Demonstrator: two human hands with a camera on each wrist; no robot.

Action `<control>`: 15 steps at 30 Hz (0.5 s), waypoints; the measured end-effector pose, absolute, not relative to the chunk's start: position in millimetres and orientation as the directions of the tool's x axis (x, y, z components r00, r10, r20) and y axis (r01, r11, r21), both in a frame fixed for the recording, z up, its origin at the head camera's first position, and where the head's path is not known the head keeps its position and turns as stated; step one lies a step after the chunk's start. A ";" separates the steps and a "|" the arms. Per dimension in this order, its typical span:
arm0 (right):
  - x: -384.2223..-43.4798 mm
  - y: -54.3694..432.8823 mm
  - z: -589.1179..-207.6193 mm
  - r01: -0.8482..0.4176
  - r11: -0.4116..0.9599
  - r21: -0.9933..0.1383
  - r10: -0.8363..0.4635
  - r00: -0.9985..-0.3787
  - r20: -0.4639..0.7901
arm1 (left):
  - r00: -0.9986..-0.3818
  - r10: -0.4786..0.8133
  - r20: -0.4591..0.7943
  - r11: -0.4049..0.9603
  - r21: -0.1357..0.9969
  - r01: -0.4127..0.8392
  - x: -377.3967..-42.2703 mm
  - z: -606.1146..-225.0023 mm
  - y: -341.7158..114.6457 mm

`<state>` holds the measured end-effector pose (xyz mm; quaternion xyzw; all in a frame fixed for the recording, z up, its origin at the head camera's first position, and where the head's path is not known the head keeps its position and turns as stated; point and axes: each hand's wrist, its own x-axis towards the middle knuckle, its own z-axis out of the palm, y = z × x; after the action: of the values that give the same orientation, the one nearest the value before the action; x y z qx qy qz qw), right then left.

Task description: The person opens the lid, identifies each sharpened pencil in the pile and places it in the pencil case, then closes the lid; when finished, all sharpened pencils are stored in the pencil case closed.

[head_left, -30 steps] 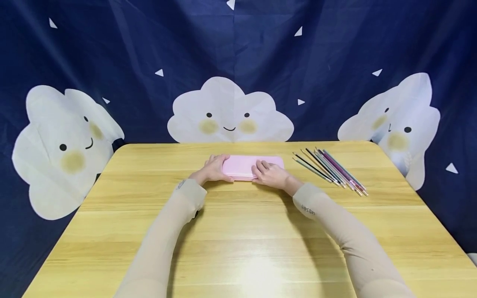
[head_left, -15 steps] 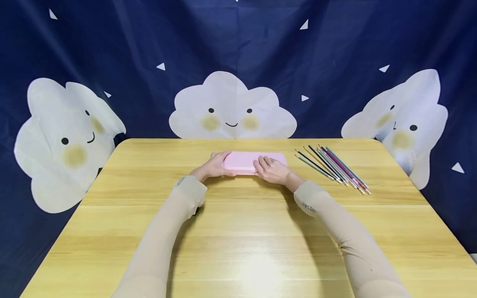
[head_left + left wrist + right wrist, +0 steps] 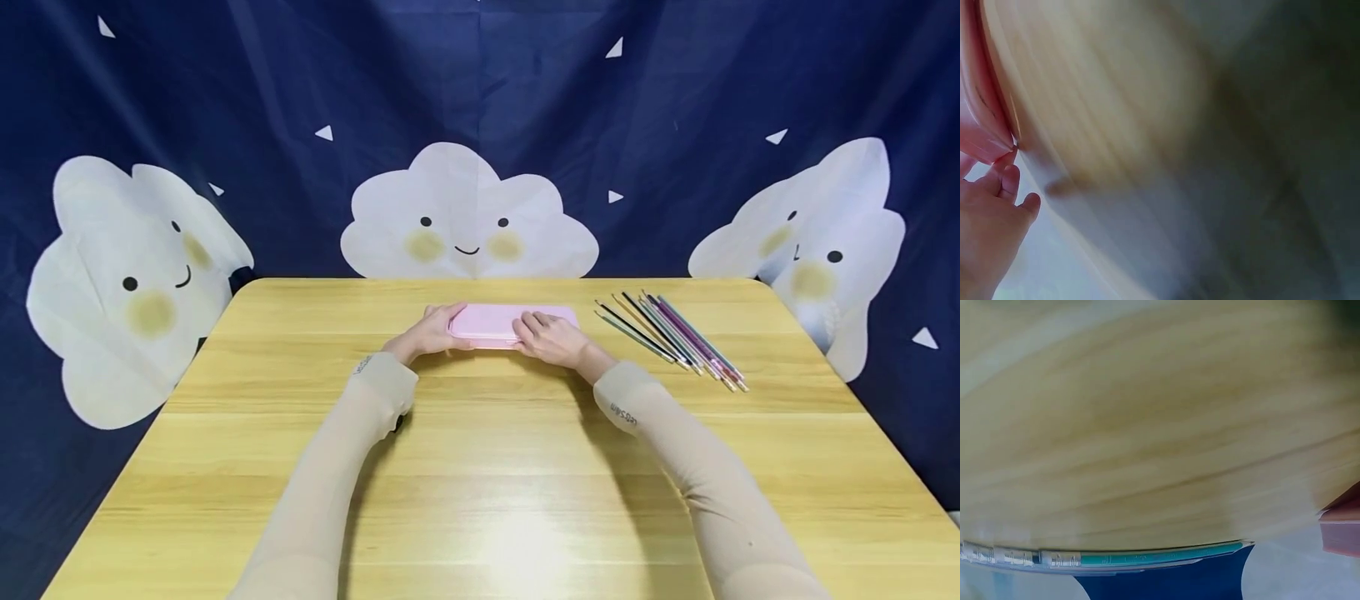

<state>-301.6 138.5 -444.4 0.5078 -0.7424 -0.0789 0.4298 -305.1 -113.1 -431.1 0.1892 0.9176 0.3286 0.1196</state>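
Note:
A closed pink pencil case (image 3: 487,321) lies flat near the far edge of the wooden table. Its left end is gripped by my left hand (image 3: 433,332), thumb at the front edge and fingers round the far side. At the right part of the front edge, my right hand (image 3: 553,342) pinches the case with curled fingers over the top. In the left wrist view, the case's corner (image 3: 985,119) rests against the fingers of my left hand (image 3: 991,231). Only an end of the pink case (image 3: 1341,530) shows in the right wrist view; the right hand is out of it.
Several pencils (image 3: 675,337) lie in a loose fan to the right of the case, near my right wrist. Their sides (image 3: 1160,556) show low in the right wrist view. A dark blue cloth (image 3: 480,83) with cloud faces hangs behind the table (image 3: 480,467).
The whole head view has shifted slightly, with the table and its things a little higher. Both hands keep their hold on the pencil case, which stays closed.

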 end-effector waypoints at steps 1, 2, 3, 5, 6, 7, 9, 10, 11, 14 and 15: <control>-301.1 138.3 -444.5 -0.689 0.476 0.546 -0.819 -0.121 0.561 | -0.899 0.427 -0.096 0.712 0.649 0.268 -305.1 -431.0 -113.2; -300.7 138.0 -445.2 -0.688 0.480 0.544 -0.817 -0.126 0.563 | -0.900 0.425 -0.100 0.713 0.649 0.265 -305.0 -430.9 -113.3; -300.4 137.7 -445.7 -0.687 0.482 0.543 -0.816 -0.126 0.564 | -0.900 0.423 -0.102 0.715 0.648 0.262 -304.7 -430.7 -113.4; -300.1 136.9 -446.8 -0.683 0.484 0.547 -0.814 -0.122 0.569 | -0.904 0.414 -0.109 0.718 0.649 0.251 -304.4 -430.3 -113.3; -300.4 136.7 -446.9 -0.682 0.487 0.546 -0.810 -0.118 0.575 | -0.905 0.413 -0.104 0.718 0.649 0.253 -304.5 -430.2 -113.0; -300.8 136.5 -446.9 -0.682 0.488 0.545 -0.806 -0.111 0.582 | -0.905 0.412 -0.101 0.715 0.652 0.253 -304.7 -430.4 -112.6; -301.8 136.5 -446.1 -0.683 0.487 0.545 -0.798 -0.095 0.595 | -0.906 0.413 -0.096 0.701 0.668 0.249 -305.1 -430.7 -111.6; -302.4 136.4 -445.5 -0.684 0.488 0.542 -0.794 -0.090 0.601 | -0.907 0.412 -0.092 0.696 0.674 0.247 -305.5 -431.1 -111.1; -303.0 136.3 -444.7 -0.689 0.488 0.535 -0.790 -0.088 0.607 | -0.908 0.411 -0.088 0.691 0.680 0.247 -305.6 -431.4 -110.6; -303.6 135.8 -443.4 -0.698 0.492 0.520 -0.789 -0.105 0.605 | -0.913 0.400 -0.076 0.691 0.680 0.246 -305.1 -431.9 -110.7; -303.0 136.1 -443.6 -0.708 0.490 0.508 -0.792 -0.118 0.600 | -0.914 0.397 -0.079 0.694 0.678 0.243 -304.3 -432.1 -111.0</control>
<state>-303.0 136.1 -443.6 0.5027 -0.7460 -0.0479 0.4342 -304.3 -111.0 -432.1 0.1752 0.9137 0.3498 0.1102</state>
